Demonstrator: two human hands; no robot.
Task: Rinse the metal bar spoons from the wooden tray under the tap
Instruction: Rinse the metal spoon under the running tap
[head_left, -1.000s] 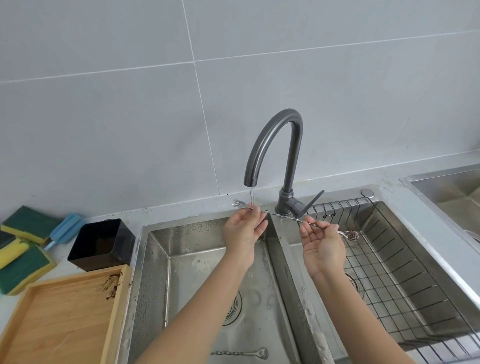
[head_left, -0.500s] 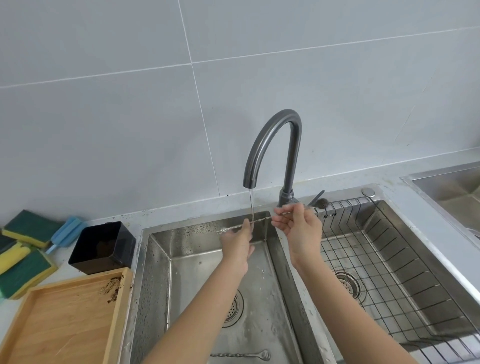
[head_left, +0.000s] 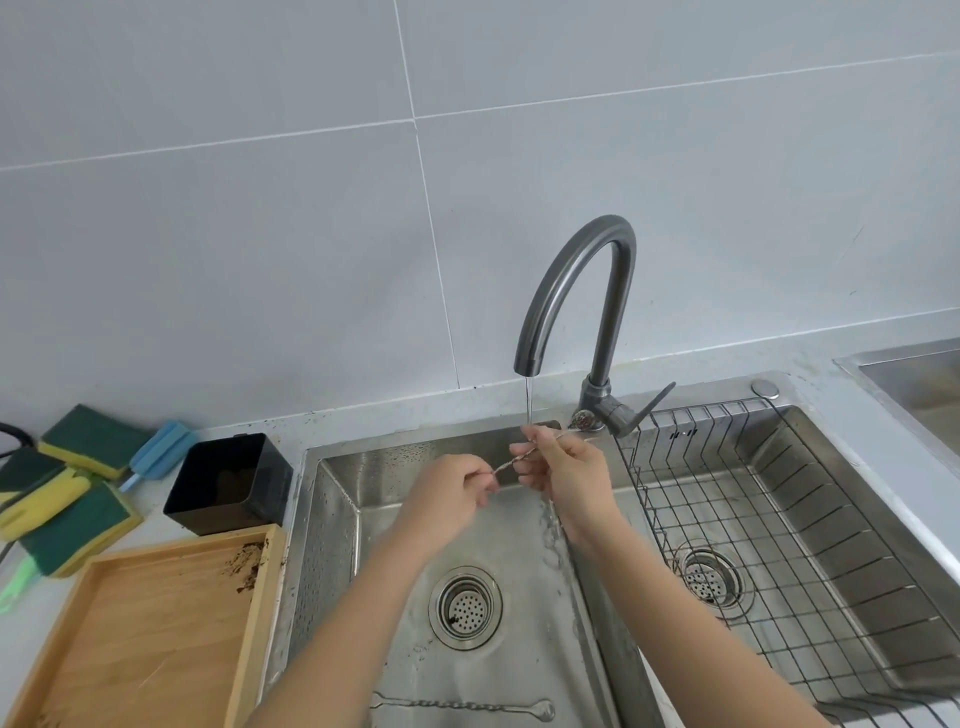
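A thin twisted metal bar spoon (head_left: 503, 466) is held across the left sink basin under the running grey tap (head_left: 571, 291). My left hand (head_left: 448, 499) pinches its left end. My right hand (head_left: 563, 470) grips it further right, and the water stream falls onto those fingers. The spoon's dirty bowl (head_left: 583, 417) sticks out beside the tap base. A second bar spoon (head_left: 462, 705) lies flat on the left basin's floor (head_left: 519, 613) near the front. The wooden tray (head_left: 145, 634) sits left of the sink, holding only dark crumbs at its far corner.
A black square container (head_left: 228, 483) stands behind the tray. Green-and-yellow sponges (head_left: 67, 499) and a blue brush (head_left: 158, 449) lie at the far left. A wire rack (head_left: 779, 519) fills the right basin. Another sink's edge (head_left: 904, 374) shows at far right.
My right hand slid left along the spoon, from over the right basin to under the water stream. My left hand dropped lower and left. The spoon now tilts up to the right.
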